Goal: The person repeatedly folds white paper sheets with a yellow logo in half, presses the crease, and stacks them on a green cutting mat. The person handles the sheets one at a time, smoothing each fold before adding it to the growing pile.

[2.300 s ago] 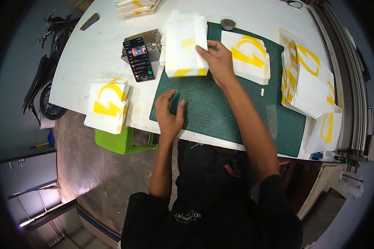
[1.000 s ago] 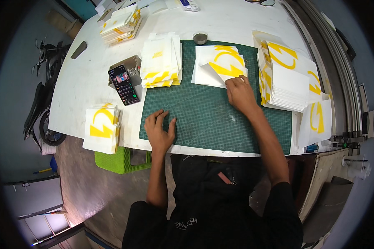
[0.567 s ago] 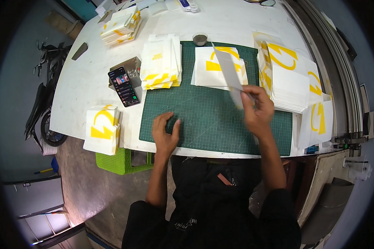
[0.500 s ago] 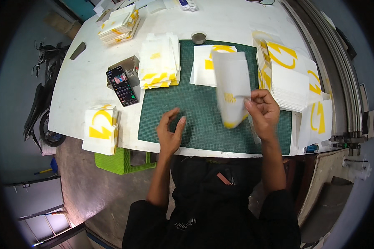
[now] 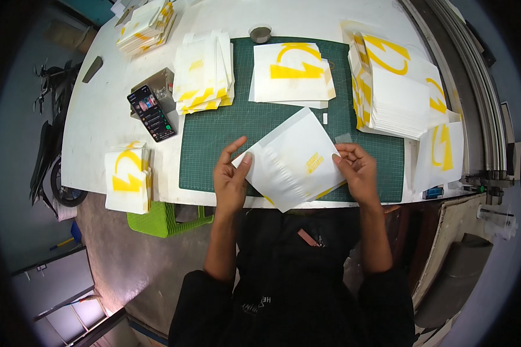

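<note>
A flat white paper bag (image 5: 289, 159) with small yellow print is held tilted between my two hands, above the near part of the green cutting mat (image 5: 214, 156). My left hand (image 5: 231, 176) pinches its left corner between thumb and fingers. At the right corner, my right hand (image 5: 358, 172) grips with the thumb on top. A yellow edge shows along the bag's lower right side. Beyond it on the mat lies a small pile of similar bags (image 5: 292, 84), the top one bearing a large yellow mark.
More bag stacks stand at the mat's left (image 5: 202, 75), right (image 5: 393, 107), near left (image 5: 127, 179) and far left (image 5: 147, 29). A phone (image 5: 151, 114) leans on a small grey box (image 5: 163, 87). A round dish (image 5: 260, 33) sits behind the mat; a green plastic stool (image 5: 162, 220) stands below the table edge.
My right hand has brought the bag down and leftward, and it is now spread flat. My left hand, free before, has taken its left corner. The view has shifted slightly.
</note>
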`<action>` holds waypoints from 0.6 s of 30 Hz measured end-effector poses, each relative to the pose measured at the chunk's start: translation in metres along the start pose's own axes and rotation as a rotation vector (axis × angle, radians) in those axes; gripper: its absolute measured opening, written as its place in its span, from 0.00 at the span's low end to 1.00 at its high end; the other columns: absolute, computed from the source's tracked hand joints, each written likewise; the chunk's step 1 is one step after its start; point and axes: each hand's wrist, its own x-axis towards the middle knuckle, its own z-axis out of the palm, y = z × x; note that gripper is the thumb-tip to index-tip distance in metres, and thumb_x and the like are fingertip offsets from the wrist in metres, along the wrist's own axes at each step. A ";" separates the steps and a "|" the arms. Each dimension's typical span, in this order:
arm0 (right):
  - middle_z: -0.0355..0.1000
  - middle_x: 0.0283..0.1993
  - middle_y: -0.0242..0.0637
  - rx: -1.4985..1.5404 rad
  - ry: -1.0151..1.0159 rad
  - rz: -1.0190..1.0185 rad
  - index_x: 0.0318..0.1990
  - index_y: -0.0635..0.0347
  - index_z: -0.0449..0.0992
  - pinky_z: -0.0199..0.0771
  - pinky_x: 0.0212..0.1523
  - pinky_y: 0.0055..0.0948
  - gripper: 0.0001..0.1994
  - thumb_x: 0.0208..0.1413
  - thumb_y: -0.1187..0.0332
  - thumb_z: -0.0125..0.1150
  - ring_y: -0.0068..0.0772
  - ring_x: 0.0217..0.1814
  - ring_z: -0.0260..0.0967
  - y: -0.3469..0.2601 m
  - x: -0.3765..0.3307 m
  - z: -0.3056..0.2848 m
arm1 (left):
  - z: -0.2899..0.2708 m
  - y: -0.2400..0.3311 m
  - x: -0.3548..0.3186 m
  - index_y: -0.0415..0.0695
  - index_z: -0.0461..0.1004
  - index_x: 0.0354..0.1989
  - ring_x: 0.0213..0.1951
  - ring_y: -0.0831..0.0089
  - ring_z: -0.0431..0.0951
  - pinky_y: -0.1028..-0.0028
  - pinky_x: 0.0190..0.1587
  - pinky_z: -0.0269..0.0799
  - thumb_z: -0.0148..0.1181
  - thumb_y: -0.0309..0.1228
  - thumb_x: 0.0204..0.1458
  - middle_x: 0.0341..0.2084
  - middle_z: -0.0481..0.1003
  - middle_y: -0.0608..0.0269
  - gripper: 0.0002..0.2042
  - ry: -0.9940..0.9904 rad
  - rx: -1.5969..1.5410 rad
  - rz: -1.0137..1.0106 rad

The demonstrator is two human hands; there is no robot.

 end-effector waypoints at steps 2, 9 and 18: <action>0.82 0.49 0.42 -0.003 0.000 0.002 0.54 0.72 0.76 0.78 0.49 0.21 0.12 0.65 0.80 0.62 0.23 0.47 0.79 -0.002 0.000 0.002 | -0.007 -0.001 -0.003 0.34 0.66 0.68 0.40 0.76 0.84 0.77 0.43 0.79 0.59 0.21 0.66 0.44 0.83 0.52 0.22 -0.004 -0.034 0.006; 0.82 0.48 0.43 0.004 -0.029 0.007 0.55 0.73 0.76 0.79 0.48 0.22 0.12 0.65 0.80 0.62 0.23 0.47 0.80 -0.001 0.002 0.006 | -0.012 0.008 -0.012 0.35 0.69 0.66 0.46 0.73 0.82 0.73 0.50 0.78 0.58 0.20 0.66 0.47 0.81 0.52 0.20 -0.007 0.120 0.083; 0.83 0.46 0.42 -0.160 -0.134 -0.010 0.53 0.71 0.78 0.78 0.50 0.24 0.10 0.66 0.78 0.63 0.25 0.46 0.81 -0.023 -0.002 0.009 | -0.012 0.036 -0.005 0.36 0.80 0.55 0.37 0.77 0.77 0.74 0.39 0.73 0.71 0.25 0.57 0.43 0.80 0.58 0.17 -0.203 0.782 0.123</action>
